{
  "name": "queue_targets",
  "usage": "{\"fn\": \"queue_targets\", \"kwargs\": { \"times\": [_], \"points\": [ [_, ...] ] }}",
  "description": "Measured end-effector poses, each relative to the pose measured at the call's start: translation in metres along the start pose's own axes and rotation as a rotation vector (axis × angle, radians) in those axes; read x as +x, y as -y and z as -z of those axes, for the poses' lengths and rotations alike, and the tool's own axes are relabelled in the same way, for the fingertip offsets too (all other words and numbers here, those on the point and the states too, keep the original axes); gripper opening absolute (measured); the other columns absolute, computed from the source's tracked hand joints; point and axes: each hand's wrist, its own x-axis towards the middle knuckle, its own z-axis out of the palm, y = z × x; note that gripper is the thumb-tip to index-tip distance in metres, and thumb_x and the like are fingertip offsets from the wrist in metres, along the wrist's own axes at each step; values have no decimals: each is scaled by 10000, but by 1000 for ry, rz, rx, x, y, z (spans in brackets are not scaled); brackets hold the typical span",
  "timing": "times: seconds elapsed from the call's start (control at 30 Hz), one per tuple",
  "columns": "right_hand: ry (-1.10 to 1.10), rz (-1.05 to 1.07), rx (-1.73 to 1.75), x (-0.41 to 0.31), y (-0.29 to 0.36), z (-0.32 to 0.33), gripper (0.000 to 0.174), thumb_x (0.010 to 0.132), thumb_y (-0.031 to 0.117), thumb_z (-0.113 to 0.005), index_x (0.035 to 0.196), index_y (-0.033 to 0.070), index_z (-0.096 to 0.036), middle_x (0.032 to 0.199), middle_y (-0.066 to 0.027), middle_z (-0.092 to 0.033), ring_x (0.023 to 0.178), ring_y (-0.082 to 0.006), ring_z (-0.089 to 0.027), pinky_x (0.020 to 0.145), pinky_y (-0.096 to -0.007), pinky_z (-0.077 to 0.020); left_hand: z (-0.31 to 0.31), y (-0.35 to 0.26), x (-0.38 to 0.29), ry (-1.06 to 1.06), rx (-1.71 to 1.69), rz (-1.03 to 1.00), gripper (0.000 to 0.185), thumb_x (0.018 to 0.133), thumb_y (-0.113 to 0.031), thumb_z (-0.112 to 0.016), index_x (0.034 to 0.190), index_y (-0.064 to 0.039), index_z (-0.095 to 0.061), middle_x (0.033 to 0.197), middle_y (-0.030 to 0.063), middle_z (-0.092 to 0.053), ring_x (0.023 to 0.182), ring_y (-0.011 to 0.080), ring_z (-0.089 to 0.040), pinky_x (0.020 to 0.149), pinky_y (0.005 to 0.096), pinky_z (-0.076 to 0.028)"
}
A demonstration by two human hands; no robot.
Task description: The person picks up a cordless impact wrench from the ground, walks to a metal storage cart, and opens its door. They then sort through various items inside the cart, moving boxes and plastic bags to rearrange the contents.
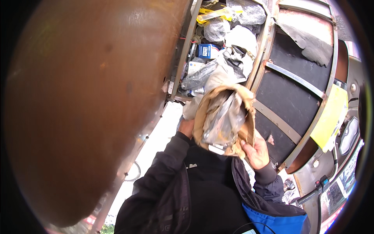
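A brown paper or cardboard package (248, 98), torn at its edge, is held in front of my chest with its mouth facing up. Clear plastic bags (226, 120) with parts in them lie inside it. My right hand (258, 152) grips the near right edge, thumb over the rim. My left hand (186, 128) reaches behind the left side, its fingers hidden. Pale wrapping (191, 108) shows beside it. Just beyond the package, a metal-framed compartment (187, 49) holds a blue box (206, 51), bubble wrap (252, 13), a white bag (241, 38) and plastic-wrapped items.
A large brown panel (87, 87) fills the left side, close to the camera. To the right is a black panel with a metal frame (295, 80) and torn lining (309, 38). Further right are a yellow sheet (331, 117) and a handlebar with a grip (309, 196).
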Motion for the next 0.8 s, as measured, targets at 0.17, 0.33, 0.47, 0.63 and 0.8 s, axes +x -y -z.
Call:
{"fn": "queue_targets", "kwargs": {
  "times": [0.17, 0.33, 0.47, 0.63, 0.8],
  "points": [
    [147, 99, -100, -37, 8, 3, 143, 869, -17, -623, 1008, -27, -653, 924, -127, -555, 863, -273, -570, 759, -365, -460, -17, 12, -24, 41, -16, -132, 476, 959, -286, -628, 1346, -9, -625, 1274, 100, -683, 1116, 256, -659, 985, 370, -522],
    [342, 201, -130, -55, 8, -8, 237, 776, -65, -637, 1007, -15, -657, 998, -188, -602, 956, -393, -599, 835, -403, -501, -27, 20, -68, -35, -369, -194, 515, 973, -350, -603, 1376, -29, -605, 1315, 100, -662, 1155, 267, -641, 1015, 388, -510],
    [345, 369, -249, -69, 13, -23, 314, 793, 71, -679, 1100, 5, -690, 1047, -175, -632, 962, -402, -637, 820, -444, -536, -27, 28, -108, -91, -688, -265, 547, 984, -401, -582, 1400, -46, -589, 1347, 100, -646, 1187, 276, -627, 1039, 402, -500],
    [177, 409, -260, -92, 17, -45, 520, 712, 194, -822, 1161, -11, -661, 1085, -173, -629, 963, -373, -646, 830, -425, -537, -27, 33, -136, -63, -882, -329, 588, 998, -465, -556, 1430, -67, -569, 1388, 100, -625, 1227, 288, -609, 1069, 419, -487],
    [-90, 479, -194, -109, 2, -77, 1025, 646, 295, -916, 1463, -33, -390, 1326, -252, -474, 1289, -412, -497, 1090, -464, -415, -23, 41, -157, 42, -996, -377, 630, 1011, -529, -530, 1461, -87, -549, 1429, 100, -604, 1267, 299, -591, 1099, 436, -475]
  ]
}}
